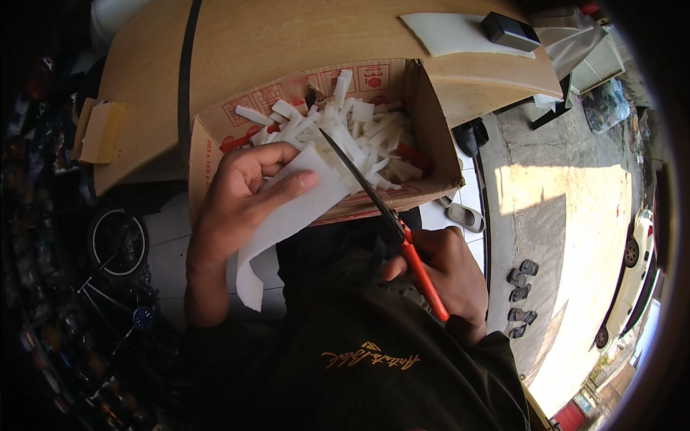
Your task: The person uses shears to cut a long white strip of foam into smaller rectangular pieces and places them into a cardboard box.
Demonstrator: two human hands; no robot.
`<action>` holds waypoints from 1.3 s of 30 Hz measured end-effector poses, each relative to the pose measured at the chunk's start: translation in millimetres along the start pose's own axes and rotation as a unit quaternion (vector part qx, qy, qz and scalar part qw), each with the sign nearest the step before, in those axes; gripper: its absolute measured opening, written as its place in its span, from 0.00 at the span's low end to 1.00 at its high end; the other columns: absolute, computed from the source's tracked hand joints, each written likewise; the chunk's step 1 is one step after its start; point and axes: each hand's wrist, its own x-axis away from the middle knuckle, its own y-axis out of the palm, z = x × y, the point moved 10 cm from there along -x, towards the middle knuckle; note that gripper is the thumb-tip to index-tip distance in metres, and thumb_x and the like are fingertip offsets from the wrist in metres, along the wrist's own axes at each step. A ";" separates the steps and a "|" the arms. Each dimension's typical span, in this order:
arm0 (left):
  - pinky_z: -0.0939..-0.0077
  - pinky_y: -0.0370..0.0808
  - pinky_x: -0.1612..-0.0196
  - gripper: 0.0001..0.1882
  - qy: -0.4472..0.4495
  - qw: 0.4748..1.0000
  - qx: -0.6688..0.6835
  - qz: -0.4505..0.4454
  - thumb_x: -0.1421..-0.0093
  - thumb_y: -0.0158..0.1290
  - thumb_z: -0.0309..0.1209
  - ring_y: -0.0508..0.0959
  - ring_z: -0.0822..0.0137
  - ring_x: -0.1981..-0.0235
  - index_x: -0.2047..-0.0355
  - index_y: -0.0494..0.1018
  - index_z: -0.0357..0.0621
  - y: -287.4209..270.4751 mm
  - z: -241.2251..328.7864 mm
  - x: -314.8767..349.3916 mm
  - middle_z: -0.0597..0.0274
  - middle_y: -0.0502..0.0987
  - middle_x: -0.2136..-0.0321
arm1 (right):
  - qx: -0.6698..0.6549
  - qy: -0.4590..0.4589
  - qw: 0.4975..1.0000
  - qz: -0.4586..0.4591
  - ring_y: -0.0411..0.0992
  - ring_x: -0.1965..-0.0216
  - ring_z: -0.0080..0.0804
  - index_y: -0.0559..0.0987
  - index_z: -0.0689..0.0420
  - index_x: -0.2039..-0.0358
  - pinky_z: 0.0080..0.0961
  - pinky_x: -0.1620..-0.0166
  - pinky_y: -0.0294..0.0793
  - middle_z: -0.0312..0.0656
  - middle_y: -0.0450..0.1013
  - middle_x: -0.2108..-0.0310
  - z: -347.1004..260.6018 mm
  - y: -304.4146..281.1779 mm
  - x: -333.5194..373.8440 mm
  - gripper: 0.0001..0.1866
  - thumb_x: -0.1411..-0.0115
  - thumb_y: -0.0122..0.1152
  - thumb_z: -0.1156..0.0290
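Observation:
My left hand (pixel 248 190) pinches a white foam sheet (pixel 305 190) between thumb and fingers, and its lower end curls down below my wrist. In my right hand (pixel 449 269) is a pair of scissors (pixel 419 276) with red handles and dark blades. The blades point up and to the left, beside the sheet's right edge, and look nearly closed. Under the blade tips stands an open cardboard box (pixel 205 151) with red print. Cut white foam strips (pixel 374 136) lie heaped inside it.
The box rests against a wooden table (pixel 237 36). On the table's far right, a dark box-shaped object (pixel 510 32) sits on a white sheet (pixel 445 32). A small carton (pixel 103 133) is at left, above a bicycle wheel (pixel 117 242). Sandals (pixel 466 217) lie on the floor at right.

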 end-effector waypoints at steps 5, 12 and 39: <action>0.87 0.72 0.67 0.11 0.024 0.999 0.017 0.019 0.36 0.53 0.29 0.76 0.81 0.69 0.58 0.73 0.31 -5.4 4.3 -0.3 0.60 0.80 0.68 | -0.051 -0.032 0.998 -0.032 0.68 0.77 0.55 0.76 0.64 0.71 0.42 0.71 0.64 0.51 0.68 0.84 -1.5 2.3 5.8 0.45 0.58 0.59 0.25; 0.86 0.74 0.64 0.13 0.055 0.997 0.032 0.034 0.35 0.53 0.30 0.78 0.80 0.67 0.55 0.72 0.31 -4.2 10.3 0.3 0.58 0.80 0.65 | -0.025 -0.046 0.993 -0.102 0.70 0.74 0.58 0.76 0.64 0.70 0.44 0.70 0.65 0.52 0.68 0.82 4.3 12.7 6.9 0.47 0.61 0.59 0.22; 0.87 0.71 0.66 0.10 0.011 1.000 0.016 0.003 0.39 0.57 0.27 0.76 0.82 0.69 0.61 0.73 0.32 3.5 2.4 1.3 0.60 0.80 0.69 | -0.056 -0.056 0.994 -0.078 0.68 0.79 0.51 0.78 0.62 0.70 0.39 0.72 0.64 0.50 0.68 0.84 -5.8 12.3 -2.8 0.36 0.57 0.69 0.36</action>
